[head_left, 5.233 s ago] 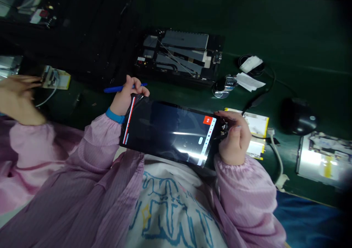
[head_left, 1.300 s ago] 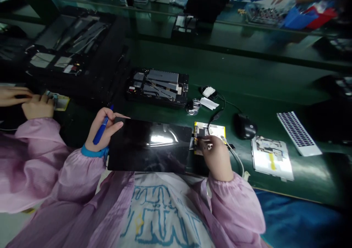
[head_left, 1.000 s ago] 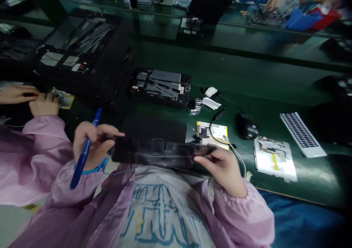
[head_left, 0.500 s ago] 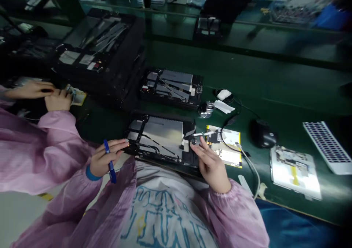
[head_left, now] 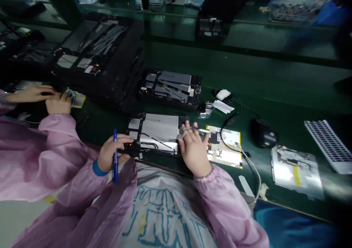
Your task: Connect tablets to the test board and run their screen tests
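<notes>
An opened tablet [head_left: 158, 128] lies with its silver inner side up at the table edge in front of me. My left hand [head_left: 112, 152] holds a blue pen [head_left: 115, 156] upright, its fingers resting on the tablet's near left corner. My right hand [head_left: 194, 149] is at the tablet's right edge, pinching a thin silver tool [head_left: 194, 130], perhaps tweezers. Just right of that hand lies a yellow-edged battery board [head_left: 223, 147], with a black cable running along it.
A second opened tablet [head_left: 170, 90] lies behind. To the right are a black mouse [head_left: 262, 133], a silver panel [head_left: 295, 172] and a blue-grid sheet [head_left: 328, 145]. A co-worker's hands [head_left: 48, 99] in pink sleeves work at the left beside dark trays [head_left: 93, 46].
The tablet has turned over from glass side up to inner side up. My right hand has moved left onto its edge, and the left hand now holds the pen upright.
</notes>
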The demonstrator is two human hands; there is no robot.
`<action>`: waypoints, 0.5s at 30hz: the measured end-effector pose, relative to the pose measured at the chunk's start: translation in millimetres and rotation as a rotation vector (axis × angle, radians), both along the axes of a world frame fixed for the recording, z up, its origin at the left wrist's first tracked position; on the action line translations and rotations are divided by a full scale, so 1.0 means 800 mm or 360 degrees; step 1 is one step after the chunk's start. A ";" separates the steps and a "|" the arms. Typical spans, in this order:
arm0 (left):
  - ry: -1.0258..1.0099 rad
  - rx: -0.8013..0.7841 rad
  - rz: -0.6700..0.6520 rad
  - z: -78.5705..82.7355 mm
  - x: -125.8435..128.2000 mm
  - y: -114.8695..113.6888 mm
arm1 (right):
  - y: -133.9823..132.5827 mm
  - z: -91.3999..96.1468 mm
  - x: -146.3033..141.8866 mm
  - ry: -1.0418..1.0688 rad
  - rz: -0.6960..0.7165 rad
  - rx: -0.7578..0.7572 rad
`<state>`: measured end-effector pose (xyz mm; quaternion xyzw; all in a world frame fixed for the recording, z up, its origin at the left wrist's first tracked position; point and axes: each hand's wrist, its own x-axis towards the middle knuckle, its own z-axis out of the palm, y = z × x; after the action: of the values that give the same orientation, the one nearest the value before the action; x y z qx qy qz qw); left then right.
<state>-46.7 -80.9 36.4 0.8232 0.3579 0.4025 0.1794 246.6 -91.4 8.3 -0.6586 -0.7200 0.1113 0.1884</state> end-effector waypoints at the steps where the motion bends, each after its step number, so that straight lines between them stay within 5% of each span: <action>1: -0.0205 -0.0104 -0.0060 0.005 0.010 0.004 | 0.004 0.004 -0.010 -0.0010 0.0040 0.0005; 5: -0.0824 -0.0522 -0.0283 0.024 0.065 0.019 | 0.011 0.025 -0.029 0.0159 0.0149 0.0059; 10: -0.0757 -0.1088 -0.0529 0.034 0.125 0.034 | -0.002 0.058 -0.015 0.0578 0.0567 0.0335; 15: -0.1063 -0.1267 -0.0424 0.036 0.140 0.048 | 0.030 0.054 0.045 0.0686 0.0338 0.0586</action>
<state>65.5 -42.2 65.4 0.5568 0.2988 0.4494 0.6314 282.9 -67.8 51.1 -0.4955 -0.7364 0.1352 0.4405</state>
